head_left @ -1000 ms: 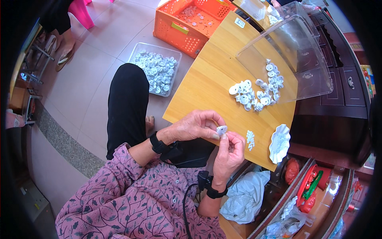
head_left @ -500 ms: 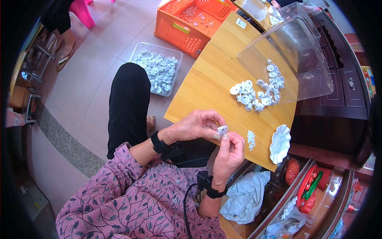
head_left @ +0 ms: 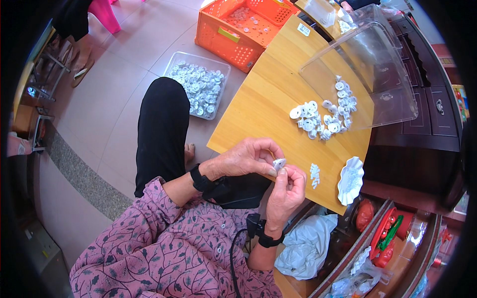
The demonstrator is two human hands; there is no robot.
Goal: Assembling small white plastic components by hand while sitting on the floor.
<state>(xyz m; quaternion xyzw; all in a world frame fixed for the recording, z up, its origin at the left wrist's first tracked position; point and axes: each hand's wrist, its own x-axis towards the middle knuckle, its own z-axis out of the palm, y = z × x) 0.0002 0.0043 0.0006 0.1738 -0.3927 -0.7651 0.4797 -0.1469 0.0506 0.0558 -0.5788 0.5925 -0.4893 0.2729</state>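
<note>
Disc of white plastic (head_left: pixel 279 163), gripped between the fingertips of both hands near the front edge of the wooden surface (head_left: pixel 258 94). The left hand (head_left: pixel 256 158) pinches it between thumb and forefinger; the right hand (head_left: pixel 287 186) meets it from below, thumb and finger closed at its lower edge. Whether the right fingers also hold a smaller piece cannot be told. To the right on the surface lies a small group of white pins (head_left: pixel 314 176), and beyond them, at the edge, a white fluted dish (head_left: pixel 346 199) containing small pale pieces. Farther back, a loose cluster of white disc-topped parts (head_left: pixel 312 117) lies beside a tilted transparent plastic box (head_left: pixel 397 104). Left of the surface, on the tiled floor (head_left: pixel 124 54), stands a clear tub (head_left: pixel 222 94) filled with similar parts; behind it, a perforated orange crate (head_left: pixel 211 37) holds scattered translucent pieces. At lower right, an open drawer (head_left: pixel 416 236) contains red and green articles, with a crumpled white plastic bag (head_left: pixel 305 248) nearby; above rises a dark wooden cabinet (head_left: pixel 422 136). Black bands (head_left: pixel 198 180) encircle both wrists. At upper left, another person's sandalled foot (head_left: pixel 82 72) rests near a pink stool (head_left: pixel 105 16).
</note>
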